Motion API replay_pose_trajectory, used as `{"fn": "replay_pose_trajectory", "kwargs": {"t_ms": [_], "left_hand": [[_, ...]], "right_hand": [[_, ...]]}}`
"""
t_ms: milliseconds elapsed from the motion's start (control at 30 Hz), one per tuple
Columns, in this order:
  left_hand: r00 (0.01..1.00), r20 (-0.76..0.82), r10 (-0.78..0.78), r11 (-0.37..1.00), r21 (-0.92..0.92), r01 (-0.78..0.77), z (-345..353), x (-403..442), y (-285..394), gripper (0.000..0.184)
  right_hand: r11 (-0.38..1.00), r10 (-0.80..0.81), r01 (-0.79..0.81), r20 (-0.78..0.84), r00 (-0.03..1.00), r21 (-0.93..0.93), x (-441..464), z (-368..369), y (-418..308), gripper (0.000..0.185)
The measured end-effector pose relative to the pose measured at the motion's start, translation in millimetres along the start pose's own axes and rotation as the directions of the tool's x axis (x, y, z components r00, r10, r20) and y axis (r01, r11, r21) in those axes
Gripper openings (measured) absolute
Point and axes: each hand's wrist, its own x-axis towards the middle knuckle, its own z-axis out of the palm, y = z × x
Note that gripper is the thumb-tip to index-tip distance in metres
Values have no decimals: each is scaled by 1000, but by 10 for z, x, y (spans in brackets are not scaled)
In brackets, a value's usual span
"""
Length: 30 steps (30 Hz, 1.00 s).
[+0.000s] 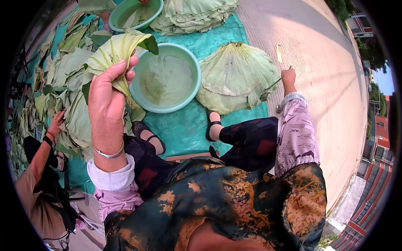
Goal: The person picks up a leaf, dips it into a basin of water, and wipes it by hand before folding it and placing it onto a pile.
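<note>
My left hand (109,94) is raised in front of me, its fingers and thumb closed around a folded, pale green lotus leaf (109,52). The leaf's ribs show, and a darker green edge curls over at its right. Out to the right, my right hand (288,76) is closed on a thin dark tool (274,85), which slants down and left; its kind is too small to make out. Left of that tool, a fanned pile of lotus leaves (236,77) lies on the green tarp (184,134). A light green basin (193,94) of water stands between my hands.
Another basin (157,16) is at the top, beside a second leaf stack (197,14). Loose leaves (63,79) cover the left side. A co-worker's hand (55,123) touches them. A pale strip (279,53) lies on the concrete (335,104).
</note>
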Motion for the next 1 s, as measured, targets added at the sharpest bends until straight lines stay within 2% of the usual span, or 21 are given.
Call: {"fn": "replay_pose_trajectory", "kwargs": {"t_ms": [33, 100, 167, 233, 300, 533, 733, 833, 933, 1000], "left_hand": [[1000, -3, 1, 1000, -3, -1, -3, -17, 41, 30], [1000, -16, 4, 1000, 2, -4, 20, -35, 58, 30], [999, -46, -13, 1000, 0, 13, 22, 4, 31, 30], [998, -62, -24, 1000, -5, 24, 26, 27, 32, 29], [993, -109, -39, 999, 12, 40, 45, 11, 46, 29], [990, -133, -56, 997, 36, 61, 49, 118, 43, 32], [990, -132, -45, 997, 62, 54, 57, 127, 38, 33], [993, -106, -47, 996, 69, 55, 56, 133, 25, 33], [995, -73, -67, 995, 75, 72, 97, 113, 36, 31], [997, -50, -62, 992, 105, 67, 101, 79, 42, 29]], "right_hand": [[997, -56, 59, 66, 996, -50, -36, 45, -90, 30], [997, -64, 50, 243, 968, 62, 43, 320, -184, 28], [997, -78, 74, 294, 953, 24, 39, 594, -390, 26], [990, -139, 128, 263, 955, 58, 21, 870, -584, 23], [982, -182, 157, 322, 929, 101, -121, 806, -930, 25], [979, -199, 170, 362, 911, 111, -244, 1246, -1451, 37], [977, -210, 181, 391, 896, 110, -275, 1410, -1501, 34], [943, -317, 316, 574, 755, 104, -207, 1526, -1415, 34], [938, -323, 334, 583, 745, 93, -171, 1529, -1370, 36], [937, -340, 327, 522, 782, 121, -205, 1414, -1407, 36]]}}
